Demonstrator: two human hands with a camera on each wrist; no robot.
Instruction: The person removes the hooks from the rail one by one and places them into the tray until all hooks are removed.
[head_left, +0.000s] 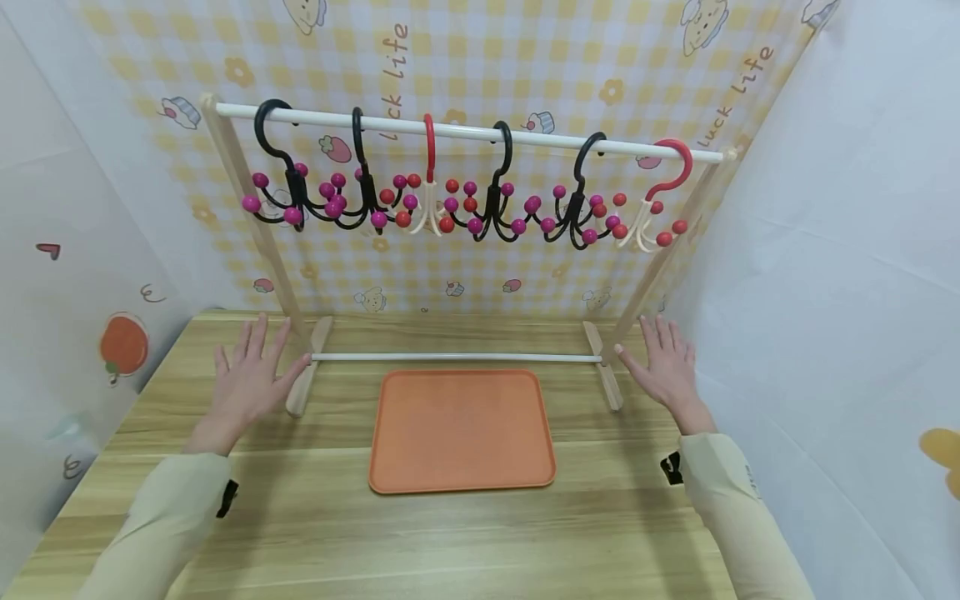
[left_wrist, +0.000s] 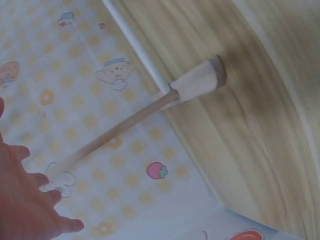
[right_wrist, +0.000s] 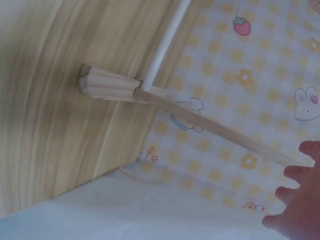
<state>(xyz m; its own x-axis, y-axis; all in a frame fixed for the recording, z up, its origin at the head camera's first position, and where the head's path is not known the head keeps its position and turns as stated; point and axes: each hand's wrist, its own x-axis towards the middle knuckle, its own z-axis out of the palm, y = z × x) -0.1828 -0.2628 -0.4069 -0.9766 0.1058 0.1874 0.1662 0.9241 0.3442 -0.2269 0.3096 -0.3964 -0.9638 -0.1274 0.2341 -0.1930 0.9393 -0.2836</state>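
Fingers spread, my left hand (head_left: pixel 251 379) is held beside the left foot (head_left: pixel 309 367) of a wooden garment rack. My right hand (head_left: pixel 666 362), also with spread fingers, is beside the rack's right foot (head_left: pixel 603 367). Both hands hold nothing. From the rack's white top rail (head_left: pixel 465 131) hang several octopus-style hook hangers: black ones (head_left: pixel 492 200) with magenta ball tips, and two cream ones with red hooks (head_left: pixel 431 158) and red ball tips. An orange tray (head_left: pixel 462 429) with nothing on it lies in front of the rack. In the wrist views, fingers (left_wrist: pixel 47 195) reach past the wooden uprights.
A white lower bar (head_left: pixel 457 357) joins the rack's feet, just behind the tray. The wood-grain table (head_left: pixel 450 542) carries everything. Behind stands a yellow checked backdrop (head_left: pixel 465 283) with cartoon prints; white cloth walls (head_left: pixel 825 292) close in on both sides.
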